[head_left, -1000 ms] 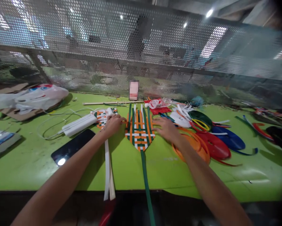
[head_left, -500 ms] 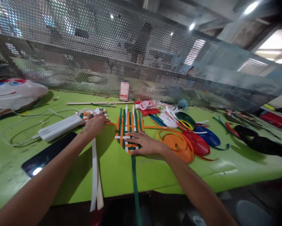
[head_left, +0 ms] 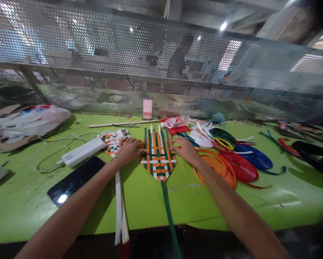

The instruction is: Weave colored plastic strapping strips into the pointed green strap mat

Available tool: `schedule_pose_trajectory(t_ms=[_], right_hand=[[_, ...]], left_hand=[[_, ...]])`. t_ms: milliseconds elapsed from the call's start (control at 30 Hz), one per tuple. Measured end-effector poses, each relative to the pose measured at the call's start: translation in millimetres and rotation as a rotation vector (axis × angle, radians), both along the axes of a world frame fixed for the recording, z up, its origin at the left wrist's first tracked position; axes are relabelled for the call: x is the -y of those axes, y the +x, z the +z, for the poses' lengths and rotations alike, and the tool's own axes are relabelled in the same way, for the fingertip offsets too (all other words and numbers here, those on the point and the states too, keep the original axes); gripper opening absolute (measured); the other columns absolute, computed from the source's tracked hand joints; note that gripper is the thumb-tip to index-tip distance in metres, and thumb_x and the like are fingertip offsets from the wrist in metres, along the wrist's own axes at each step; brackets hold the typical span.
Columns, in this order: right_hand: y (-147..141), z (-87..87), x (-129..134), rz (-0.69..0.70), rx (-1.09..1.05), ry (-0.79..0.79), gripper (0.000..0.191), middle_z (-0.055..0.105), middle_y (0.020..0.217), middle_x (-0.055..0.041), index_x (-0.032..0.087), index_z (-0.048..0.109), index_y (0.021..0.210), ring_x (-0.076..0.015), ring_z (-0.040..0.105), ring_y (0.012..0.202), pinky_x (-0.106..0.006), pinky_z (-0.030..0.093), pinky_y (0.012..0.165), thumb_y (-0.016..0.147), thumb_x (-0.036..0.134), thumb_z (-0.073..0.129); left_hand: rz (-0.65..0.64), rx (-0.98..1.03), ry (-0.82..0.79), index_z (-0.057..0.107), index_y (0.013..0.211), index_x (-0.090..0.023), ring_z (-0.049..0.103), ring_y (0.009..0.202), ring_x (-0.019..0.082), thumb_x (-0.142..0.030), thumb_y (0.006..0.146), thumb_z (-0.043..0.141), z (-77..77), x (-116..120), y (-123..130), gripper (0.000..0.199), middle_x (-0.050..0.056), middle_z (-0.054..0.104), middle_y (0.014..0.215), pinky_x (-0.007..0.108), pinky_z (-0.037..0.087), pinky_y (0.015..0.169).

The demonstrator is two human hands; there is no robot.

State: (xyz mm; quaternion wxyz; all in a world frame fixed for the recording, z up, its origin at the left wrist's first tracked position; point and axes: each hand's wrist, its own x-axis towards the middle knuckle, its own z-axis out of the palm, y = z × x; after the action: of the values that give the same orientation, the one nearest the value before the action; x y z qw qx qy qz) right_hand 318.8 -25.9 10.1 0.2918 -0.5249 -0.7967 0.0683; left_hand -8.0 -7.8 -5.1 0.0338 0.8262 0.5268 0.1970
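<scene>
Strips of green, orange and white interlace tightly through the lower, pointed part of the woven panel (head_left: pixel 159 163), which lies on the green table (head_left: pixel 142 212) between the hands; towards the far end they run mostly lengthwise, with open gaps and loose tips. Left hand (head_left: pixel 131 148) and right hand (head_left: pixel 186 149) rest at its opposite sides, fingers partly curled; whether either pinches a strip cannot be told. A smaller woven piece (head_left: pixel 111 144) is partly covered, and the green tail (head_left: pixel 167 205) runs out of view.
</scene>
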Motion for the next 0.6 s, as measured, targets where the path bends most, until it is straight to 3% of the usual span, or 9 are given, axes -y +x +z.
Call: schedule_pose_trajectory(t_ms=[167,400,600], right_hand=[[18.6,-9.2,-10.6,0.014,0.057,-0.153,0.047,0.07,0.118,-0.0104,0.021,0.074,0.109,-0.0317,0.062,0.116,-0.046,0.048,0.101,0.074,0.048,0.088],[14.5,-13.8,-7.8,0.068,0.054,-0.184,0.044,0.07,0.104,-0.0088,0.02,0.073,0.099,-0.0276,0.064,0.101,-0.041,0.05,0.09,0.072,0.051,0.089],[14.5,-15.7,-9.6,0.064,0.036,-0.205,0.04,0.07,0.1,-0.0076,0.019,0.072,0.096,-0.0256,0.063,0.097,-0.037,0.049,0.085,0.074,0.048,0.088]], left_hand=[[-0.015,-0.033,-0.067,0.067,0.115,-0.022,0.051,0.124,0.035,-0.073,0.089,0.057,7.9,4.6,-2.0,0.058,0.012,0.062,0.126,0.055,0.025,0.113],[-0.056,-0.082,-0.099,0.063,0.12,-0.023,0.049,0.124,0.037,-0.08,0.077,0.065,10.1,9.1,-5.8,0.071,0.013,0.058,0.129,0.057,0.026,0.112],[-0.076,-0.105,0.011,0.07,0.102,-0.026,0.05,0.119,0.036,-0.074,0.081,0.069,11.0,12.5,-0.8,0.052,0.012,0.063,0.119,0.058,0.025,0.11]])
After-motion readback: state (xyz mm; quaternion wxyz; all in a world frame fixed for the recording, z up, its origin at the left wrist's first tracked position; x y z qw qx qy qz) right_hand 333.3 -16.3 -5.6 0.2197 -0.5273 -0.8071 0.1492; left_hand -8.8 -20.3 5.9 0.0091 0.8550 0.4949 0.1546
